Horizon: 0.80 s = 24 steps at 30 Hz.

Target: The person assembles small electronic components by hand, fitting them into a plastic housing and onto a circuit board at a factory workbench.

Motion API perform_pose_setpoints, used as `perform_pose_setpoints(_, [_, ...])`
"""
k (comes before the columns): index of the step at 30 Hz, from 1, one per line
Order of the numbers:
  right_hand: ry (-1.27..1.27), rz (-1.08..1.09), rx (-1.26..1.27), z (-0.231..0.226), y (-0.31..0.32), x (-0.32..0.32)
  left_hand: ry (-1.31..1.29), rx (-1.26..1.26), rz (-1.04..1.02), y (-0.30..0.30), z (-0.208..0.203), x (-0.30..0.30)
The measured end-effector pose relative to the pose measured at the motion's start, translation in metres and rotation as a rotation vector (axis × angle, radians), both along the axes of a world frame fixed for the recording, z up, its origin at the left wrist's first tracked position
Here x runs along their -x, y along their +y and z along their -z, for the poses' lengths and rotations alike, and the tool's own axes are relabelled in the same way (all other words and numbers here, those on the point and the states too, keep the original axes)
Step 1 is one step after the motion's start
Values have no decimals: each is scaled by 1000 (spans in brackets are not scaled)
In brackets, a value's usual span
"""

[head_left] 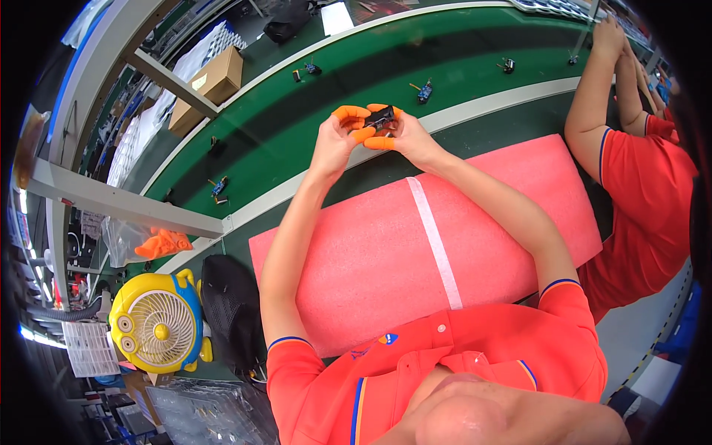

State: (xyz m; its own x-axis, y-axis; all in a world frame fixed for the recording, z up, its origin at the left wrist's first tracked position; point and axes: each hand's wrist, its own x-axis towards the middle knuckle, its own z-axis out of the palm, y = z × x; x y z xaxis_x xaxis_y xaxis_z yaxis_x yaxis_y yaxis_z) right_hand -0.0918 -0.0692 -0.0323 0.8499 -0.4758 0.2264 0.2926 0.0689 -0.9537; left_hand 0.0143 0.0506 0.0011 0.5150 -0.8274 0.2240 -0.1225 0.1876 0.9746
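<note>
Over the near edge of the green belt, I hold a small black part (pixel 380 119) between both hands. My left hand (pixel 338 141) is closed on its left side, and my right hand (pixel 409 138) grips it from the right. Orange finger cots cover the fingertips of both. The part looks like a small plastic housing, but its exact kind is too small to tell, and fingers hide some of it. Just right of my hands, a small blue motor-like assembly (pixel 424 92) with an orange-yellow end lies on the belt.
Several similar assemblies are spread along the green belt (pixel 356 83). A pink foam sheet (pixel 363 245) lies beneath my forearms. A yellow fan (pixel 159 330), black bag (pixel 231 311) and bag of orange finger cots (pixel 159 243) are left. Metal posts frame the left; a co-worker's arm (pixel 589 119) reaches in right.
</note>
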Motion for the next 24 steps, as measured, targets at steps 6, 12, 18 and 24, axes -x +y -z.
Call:
perform_pose_setpoints(6, [179, -171, 90, -34, -10, 15, -161, 146, -105, -4, -3, 9])
perform_pose_setpoints(12, [222, -284, -323, -32, -9, 16, -143, 218, -21, -2, -3, 7])
perform_pose_setpoints(18, [195, -311, -589, -32, -3, 18, -257, 236, -1, 2, -2, 7])
perform_pose_setpoints(24, [132, -222, -463, -34, -2, 18, -241, 257, -90, 0, -8, 13])
